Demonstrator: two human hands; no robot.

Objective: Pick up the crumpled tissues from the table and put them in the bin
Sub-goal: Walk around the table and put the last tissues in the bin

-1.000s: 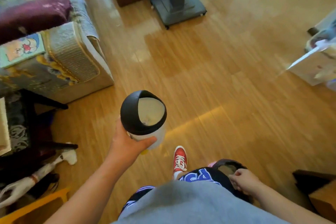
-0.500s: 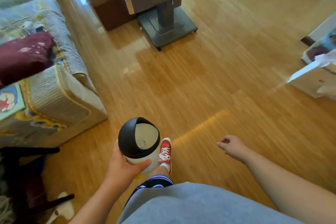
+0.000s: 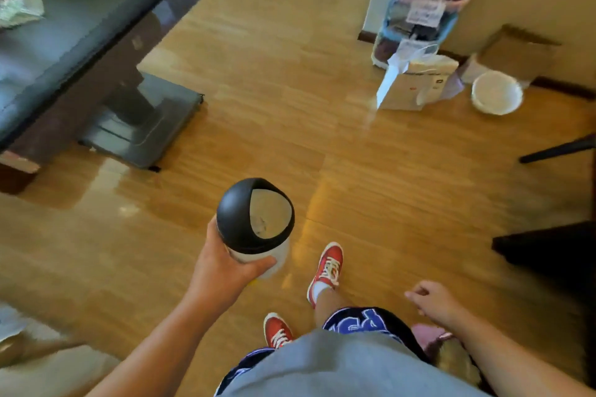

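Above wooden floor (image 3: pixel 371 171), left hand (image 3: pixel 222 271) grips bin (image 3: pixel 254 219).

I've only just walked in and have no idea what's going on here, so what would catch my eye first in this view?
Most striking is the small bin with a black domed lid, held at centre by the left hand, fingers wrapped round its pale body. The right hand hangs empty at lower right, above red sneakers on the wooden floor. A dark table fills the upper left.
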